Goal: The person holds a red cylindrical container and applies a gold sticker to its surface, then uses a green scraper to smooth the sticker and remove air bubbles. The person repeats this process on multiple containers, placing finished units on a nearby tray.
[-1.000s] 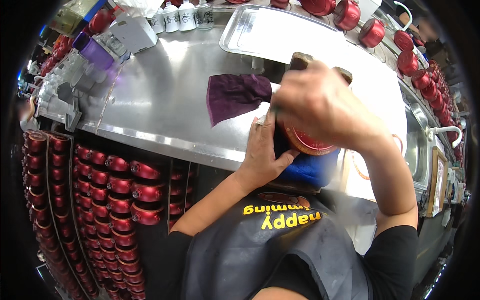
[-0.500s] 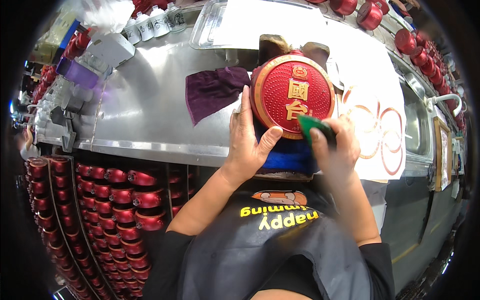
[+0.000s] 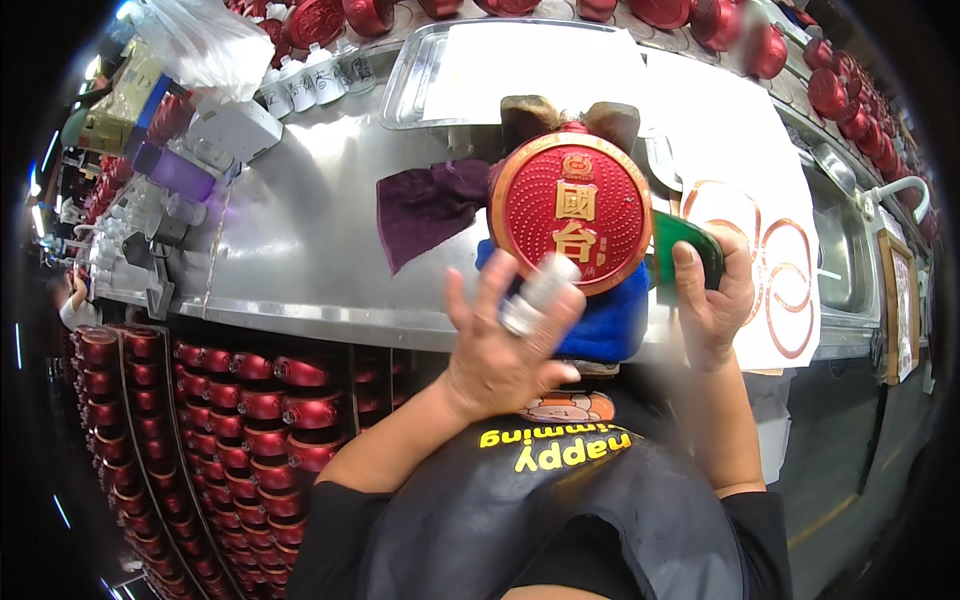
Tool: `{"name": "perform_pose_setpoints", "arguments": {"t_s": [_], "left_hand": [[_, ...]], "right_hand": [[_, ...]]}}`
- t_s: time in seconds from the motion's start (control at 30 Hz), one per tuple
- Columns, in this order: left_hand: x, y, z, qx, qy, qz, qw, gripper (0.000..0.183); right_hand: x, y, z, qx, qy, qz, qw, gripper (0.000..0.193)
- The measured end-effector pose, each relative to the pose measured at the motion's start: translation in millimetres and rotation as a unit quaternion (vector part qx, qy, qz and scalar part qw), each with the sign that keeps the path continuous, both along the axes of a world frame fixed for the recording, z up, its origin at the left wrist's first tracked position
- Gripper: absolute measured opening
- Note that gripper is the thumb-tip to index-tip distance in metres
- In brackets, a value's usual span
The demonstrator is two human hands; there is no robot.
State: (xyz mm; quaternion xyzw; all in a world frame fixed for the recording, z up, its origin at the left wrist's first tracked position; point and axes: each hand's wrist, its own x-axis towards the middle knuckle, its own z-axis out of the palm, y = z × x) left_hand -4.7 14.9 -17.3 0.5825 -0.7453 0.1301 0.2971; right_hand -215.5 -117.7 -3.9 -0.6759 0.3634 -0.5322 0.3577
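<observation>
Red round bottle (image 3: 571, 212), gold rim + gold characters on face, sits upright-ish at front centre of the steel tabletop (image 3: 300, 230), flat face toward cam. Blue cloth (image 3: 610, 320) under/in front of it, purple cloth (image 3: 425, 205) just left, touching or nearly. Brown bits behind its top, can't tell what.

Left hand (image 3: 505, 340): fingers spread wide, motion-blurred, tips at lower edge of the bottle face, 2 fingers wrapped in white tape. Not gripping anything; contact w/ bottle can't be confirmed due to blur.

Right hand (image 3: 715, 290): fingers curled round a green pad (image 3: 685, 250), held just beside bottle's right edge.

Further out: white paper sheet w/ red ring marks (image 3: 760, 200) on right of tabletop, metal tray (image 3: 410, 75) behind, small white-capped bottles (image 3: 305, 80) back left, clear plastic bag (image 3: 195, 40) far left. Rows of red bottles (image 3: 250, 400) stacked below tabletop edge on left, more red ones (image 3: 830, 90) along back right. Sink (image 3: 845, 260) at far right.
</observation>
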Motion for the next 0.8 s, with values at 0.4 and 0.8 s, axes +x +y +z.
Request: {"name": "perform_pose_setpoints", "arguments": {"t_s": [0.4, 0.8], "left_hand": [[12.5, 7.1, 4.9, 0.042, -0.071, 0.01, 0.997, 0.066], [134.4, -41.5, -27.6, 0.133, 0.187, 0.164, 0.959, 0.027]], "right_hand": [[-3.2, -12.4, -17.4, 0.035, 0.013, 0.013, 0.999, 0.021], [-2.7, -12.3, -7.4, 0.029, 0.034, 0.006, 0.999, 0.027]]}}
